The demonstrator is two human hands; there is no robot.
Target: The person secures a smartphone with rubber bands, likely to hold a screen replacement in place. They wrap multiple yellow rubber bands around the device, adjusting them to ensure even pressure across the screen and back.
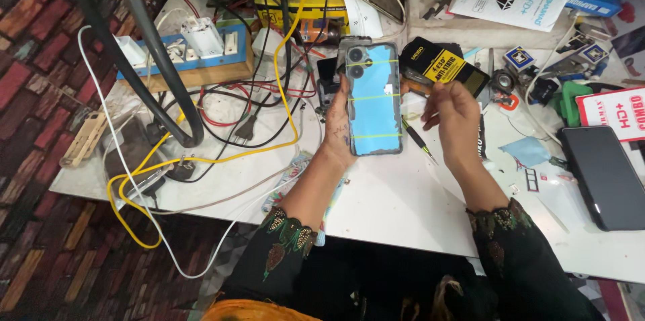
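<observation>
My left hand holds a phone upright above the white table, its blue back facing me, with thin yellow bands stretched across it and the camera block at the top. My right hand hovers just right of the phone, fingers loosely curled, and I see nothing in it. A black and yellow packet lies just beyond the right hand. A thin pen-like tool lies on the table between my hands.
A second dark phone lies flat at the right edge. A power strip on a wooden block sits at the back left amid tangled yellow, white, red and black cables. Boxes, papers and small parts crowd the back right.
</observation>
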